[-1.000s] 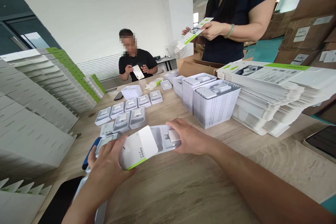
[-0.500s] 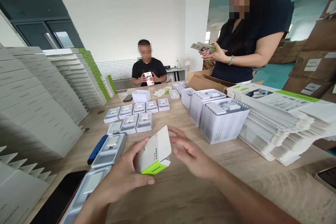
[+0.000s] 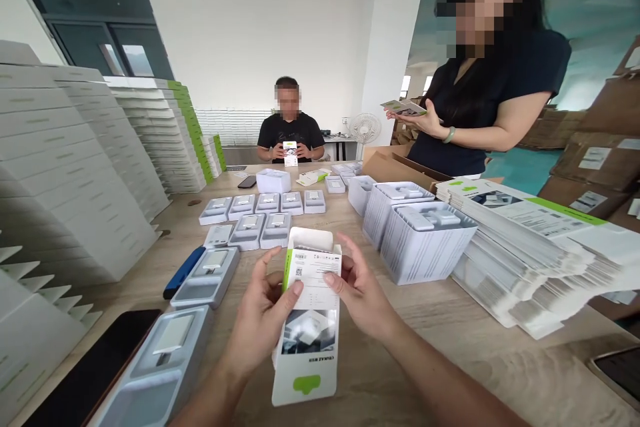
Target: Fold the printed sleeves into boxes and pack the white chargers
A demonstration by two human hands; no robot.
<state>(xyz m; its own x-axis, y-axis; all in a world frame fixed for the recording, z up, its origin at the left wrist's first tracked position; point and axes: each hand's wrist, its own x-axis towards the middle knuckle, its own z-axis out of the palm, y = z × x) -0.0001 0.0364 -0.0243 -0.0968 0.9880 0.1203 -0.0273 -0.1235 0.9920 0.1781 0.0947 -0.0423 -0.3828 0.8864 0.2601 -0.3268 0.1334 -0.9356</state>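
1. The left hand (image 3: 263,313) and right hand (image 3: 367,300) are clamped on opposite sides of a white box (image 3: 310,330), both thumbs on its printed face.
2. The box (far flap open) is over the table (image 3: 425,360), toward its near edge.
3. A dark phone (image 3: 95,367) lies toward the near left corner.

Carton (image 3: 311,321) turned photo-side up, right hand (image 3: 366,297) now on it

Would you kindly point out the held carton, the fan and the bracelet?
Held carton (image 3: 309,328), head view: picture on its panel.
Fan (image 3: 365,127), head view: middle of its grille.
Bracelet (image 3: 450,135), head view: its band.
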